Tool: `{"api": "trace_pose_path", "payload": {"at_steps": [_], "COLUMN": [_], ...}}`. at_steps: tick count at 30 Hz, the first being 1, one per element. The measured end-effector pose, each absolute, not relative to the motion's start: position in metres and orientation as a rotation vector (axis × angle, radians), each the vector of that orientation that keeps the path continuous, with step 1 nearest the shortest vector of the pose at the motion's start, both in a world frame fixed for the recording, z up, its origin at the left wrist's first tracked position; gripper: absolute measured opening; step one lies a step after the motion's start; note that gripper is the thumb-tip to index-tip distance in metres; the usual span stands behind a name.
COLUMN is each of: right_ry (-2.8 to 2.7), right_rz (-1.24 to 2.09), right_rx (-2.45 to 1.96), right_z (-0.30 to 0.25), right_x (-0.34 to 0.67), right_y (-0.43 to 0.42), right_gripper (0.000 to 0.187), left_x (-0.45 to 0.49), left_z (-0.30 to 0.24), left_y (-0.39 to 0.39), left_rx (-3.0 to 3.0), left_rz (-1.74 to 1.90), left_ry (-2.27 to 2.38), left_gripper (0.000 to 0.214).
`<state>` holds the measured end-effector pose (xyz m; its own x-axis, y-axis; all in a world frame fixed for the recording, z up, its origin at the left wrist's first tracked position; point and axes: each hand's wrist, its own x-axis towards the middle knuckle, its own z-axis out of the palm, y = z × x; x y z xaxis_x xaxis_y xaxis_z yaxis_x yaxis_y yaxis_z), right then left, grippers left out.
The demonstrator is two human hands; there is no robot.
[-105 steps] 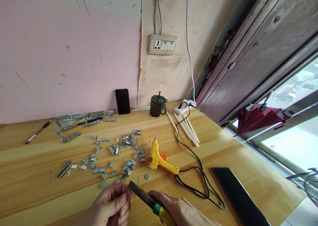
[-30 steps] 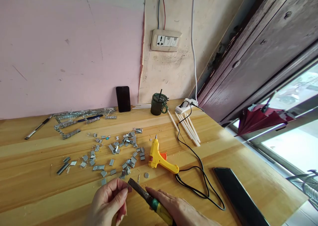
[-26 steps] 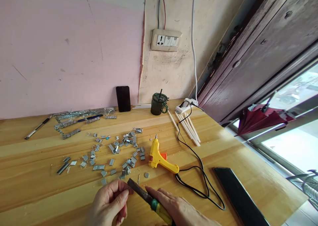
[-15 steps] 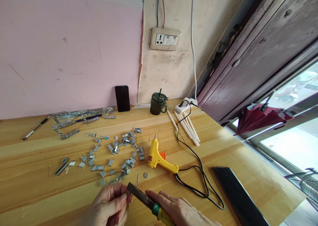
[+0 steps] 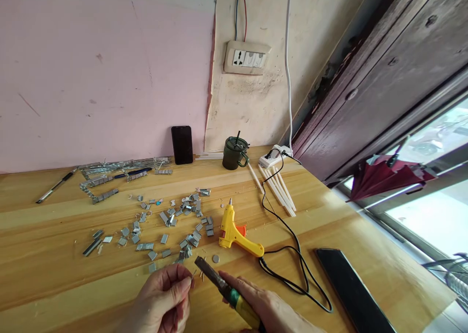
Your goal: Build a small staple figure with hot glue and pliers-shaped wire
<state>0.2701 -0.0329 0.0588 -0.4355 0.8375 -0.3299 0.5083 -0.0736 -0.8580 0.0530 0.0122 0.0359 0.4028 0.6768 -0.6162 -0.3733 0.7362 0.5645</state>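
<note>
Worktop (image 5: 329, 216) of varnished pale wood fills the view and runs back to a pink wall, with a long dark flat slab (image 5: 351, 289) lying near its right edge. A yellow glue gun (image 5: 236, 235) rests on its side near the middle, and its black cable (image 5: 292, 255) loops off to the right and back towards a bundle of pale glue sticks (image 5: 278, 189). Behind these stand a green mug (image 5: 234, 153) and a dark phone (image 5: 182, 144) leaning on the wall. At the bottom edge the right hand (image 5: 270, 311) has its grip closed round the green and yellow handle of what look like rusty pliers (image 5: 219, 282), the dark nose pointing up and left. The left hand (image 5: 164, 299) sits just beside that nose, thumb and forefinger pinched shut on a thin metal sliver (image 5: 192, 275); the tool's tip is near it but apart. Short staple pieces (image 5: 171, 225) lie scattered over the wood beyond the hands, with longer staple strips (image 5: 104, 182) further back on the left. The sliver looks very light, stiff and smooth, so it is likely to slip or spring away. A firm pinch low on its length seems best, leaving the free end clear. The pliers look heavy by comparison and sit well when held far back on the coated handle.
</note>
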Motion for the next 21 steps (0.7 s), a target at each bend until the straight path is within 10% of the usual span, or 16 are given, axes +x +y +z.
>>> {"api": "trace_pose_path", "payload": {"at_steps": [21], "right_ry": [-2.24], "right_rz": [1.329], "right_rx": [-1.615], "right_z": [0.017], "right_x": [0.262], "right_y": [-0.026], "right_gripper": [0.077], "left_x": [0.057], "left_z": [0.028], "left_y": [0.007], "left_rx": [0.543], "left_rz": [0.713], "left_ry": [1.135], "left_gripper": [0.044]}}
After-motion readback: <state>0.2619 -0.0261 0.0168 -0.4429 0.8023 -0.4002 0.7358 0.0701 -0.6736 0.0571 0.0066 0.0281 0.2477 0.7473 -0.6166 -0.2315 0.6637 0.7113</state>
